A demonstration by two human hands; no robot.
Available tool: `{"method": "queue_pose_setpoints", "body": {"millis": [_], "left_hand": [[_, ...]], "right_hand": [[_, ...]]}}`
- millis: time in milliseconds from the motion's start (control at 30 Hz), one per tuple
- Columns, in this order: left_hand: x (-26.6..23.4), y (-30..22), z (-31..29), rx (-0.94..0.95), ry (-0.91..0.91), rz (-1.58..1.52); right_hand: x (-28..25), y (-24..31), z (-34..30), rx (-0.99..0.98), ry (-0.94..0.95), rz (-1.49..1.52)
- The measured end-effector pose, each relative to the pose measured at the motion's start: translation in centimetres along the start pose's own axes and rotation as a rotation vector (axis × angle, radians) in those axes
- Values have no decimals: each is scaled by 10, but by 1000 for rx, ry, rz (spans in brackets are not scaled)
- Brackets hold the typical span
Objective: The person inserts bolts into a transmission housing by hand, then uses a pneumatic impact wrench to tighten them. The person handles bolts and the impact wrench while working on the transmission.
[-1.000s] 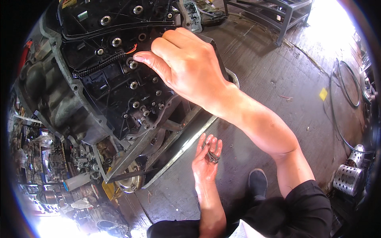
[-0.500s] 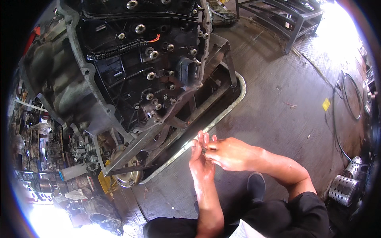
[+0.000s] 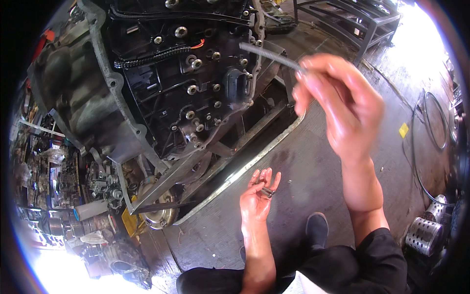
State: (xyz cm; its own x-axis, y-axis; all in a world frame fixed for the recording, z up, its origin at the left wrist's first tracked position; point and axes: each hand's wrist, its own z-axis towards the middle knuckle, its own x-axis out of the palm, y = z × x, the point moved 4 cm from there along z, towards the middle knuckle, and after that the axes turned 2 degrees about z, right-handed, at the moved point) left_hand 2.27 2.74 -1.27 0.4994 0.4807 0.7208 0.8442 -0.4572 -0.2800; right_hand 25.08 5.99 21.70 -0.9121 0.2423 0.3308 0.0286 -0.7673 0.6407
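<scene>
High on the right, my right hand [image 3: 342, 98] pinches one end of a long thin grey metal rod [image 3: 269, 55] between thumb and fingertips. The rod points left, its free end in front of the machine's right rim; motion blurs its detail. Lower down, my left hand [image 3: 255, 198] is palm up with fingers curled around a few small dark metal pieces [image 3: 267, 192], their exact kind too small to tell. Facing me is an opened metal housing [image 3: 113, 83] with a black inner unit [image 3: 156, 105], several bright round bolt heads, a corrugated black cable sleeve [image 3: 152, 58] and a black connector [image 3: 236, 84].
The housing rests on a metal stand [image 3: 166, 188] over a light-rimmed tray [image 3: 230, 180]. Used machine parts [image 3: 98, 181] crowd the left. At right lie a black hose [image 3: 415, 166] and perforated metal cylinders [image 3: 424, 235]. A dark metal frame [image 3: 372, 29] stands at the back right.
My hands have come apart. The right has risen up and right with the grey rod, towards the housing; the left stays low, its small metal pieces now visible.
</scene>
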Motion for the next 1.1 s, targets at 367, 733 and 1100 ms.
{"method": "queue_pose_setpoints", "body": {"millis": [367,733,1100], "left_hand": [[-8,6,4,-9,-91,15],[-8,11,9,-23,-45,78],[-6,8,5,-8,-30,87]], "right_hand": [[7,-41,30,32,-156,35],[28,-33,33,-349,-62,-415],[44,-64,45,-785,-169,-706]]}}
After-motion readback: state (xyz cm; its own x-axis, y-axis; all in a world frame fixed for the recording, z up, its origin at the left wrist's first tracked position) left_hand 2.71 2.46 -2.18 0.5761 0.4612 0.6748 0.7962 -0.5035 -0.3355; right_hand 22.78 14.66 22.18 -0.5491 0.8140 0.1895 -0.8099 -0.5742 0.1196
